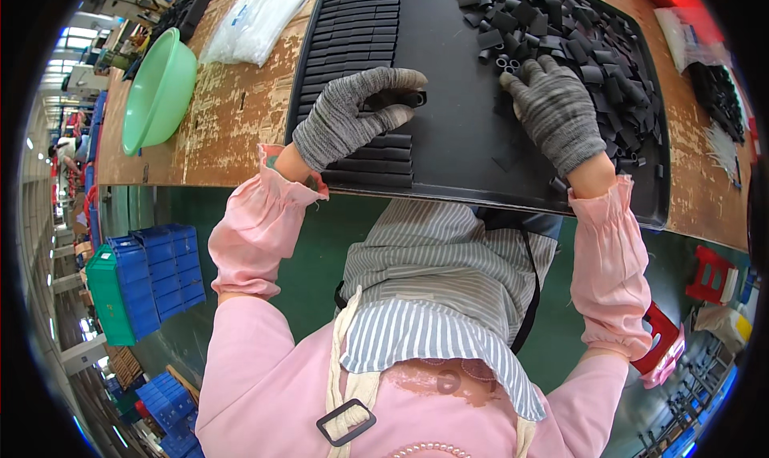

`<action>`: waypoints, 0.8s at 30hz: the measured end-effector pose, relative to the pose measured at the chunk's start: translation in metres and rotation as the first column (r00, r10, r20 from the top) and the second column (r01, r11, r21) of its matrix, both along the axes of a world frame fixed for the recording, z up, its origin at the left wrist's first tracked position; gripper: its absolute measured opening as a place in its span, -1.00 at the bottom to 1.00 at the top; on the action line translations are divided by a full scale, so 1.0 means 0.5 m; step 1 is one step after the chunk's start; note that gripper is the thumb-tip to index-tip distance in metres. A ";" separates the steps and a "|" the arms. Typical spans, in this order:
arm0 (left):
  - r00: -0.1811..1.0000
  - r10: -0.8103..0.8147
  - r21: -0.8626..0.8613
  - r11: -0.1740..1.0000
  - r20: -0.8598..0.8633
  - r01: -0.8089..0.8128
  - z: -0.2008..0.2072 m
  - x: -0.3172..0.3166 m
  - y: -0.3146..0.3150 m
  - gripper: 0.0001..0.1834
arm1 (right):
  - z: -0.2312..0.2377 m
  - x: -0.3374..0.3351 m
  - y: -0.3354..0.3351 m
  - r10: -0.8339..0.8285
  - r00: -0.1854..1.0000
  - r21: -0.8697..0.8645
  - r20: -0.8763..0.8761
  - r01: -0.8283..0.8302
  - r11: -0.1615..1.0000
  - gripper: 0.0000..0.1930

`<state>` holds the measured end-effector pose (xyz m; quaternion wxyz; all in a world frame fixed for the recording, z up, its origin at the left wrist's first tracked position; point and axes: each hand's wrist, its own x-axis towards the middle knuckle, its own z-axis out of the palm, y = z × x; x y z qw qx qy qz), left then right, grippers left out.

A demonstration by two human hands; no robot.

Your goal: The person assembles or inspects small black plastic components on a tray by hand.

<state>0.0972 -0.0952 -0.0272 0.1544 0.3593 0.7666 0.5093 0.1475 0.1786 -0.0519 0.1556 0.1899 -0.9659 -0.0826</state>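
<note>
My left hand [349, 112], in a grey knit glove, is curled over the left part of a black tray [456, 158]. Its fingers and thumb close round a short black tube [418, 98], whose open end shows at the fingertips. Beneath that hand, black tubes [352, 26] lie side by side in a neat column of rows. My right hand [554, 110], gloved alike, bends its fingers at the near left edge of a loose heap of black tube pieces [617, 78]. Thumb and fingertips close on small tubes [505, 62] with their round ends showing.
On the worn wooden table [216, 150] stand a green basin [164, 94] and a clear plastic bag [260, 18] to the left. More black parts [715, 98] lie at the right. Blue crates [164, 274] and a red stool [709, 275] are on the floor.
</note>
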 end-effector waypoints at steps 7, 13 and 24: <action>0.867 -0.219 -0.328 0.942 -0.447 0.069 0.029 -0.007 0.045 -0.75 | 0.021 -0.001 0.011 0.077 0.989 0.049 -0.127 -0.071 0.996 -0.94; 0.655 -0.443 -0.572 0.820 -0.613 0.019 0.024 -0.003 0.035 -0.68 | 0.023 -0.036 0.017 0.050 0.995 -0.450 -0.088 -0.085 0.889 -0.78; 0.669 -0.429 -0.571 0.821 -0.607 0.008 0.053 0.002 0.113 -0.64 | 0.050 0.016 0.028 0.089 0.995 -0.988 0.046 0.033 0.149 -0.80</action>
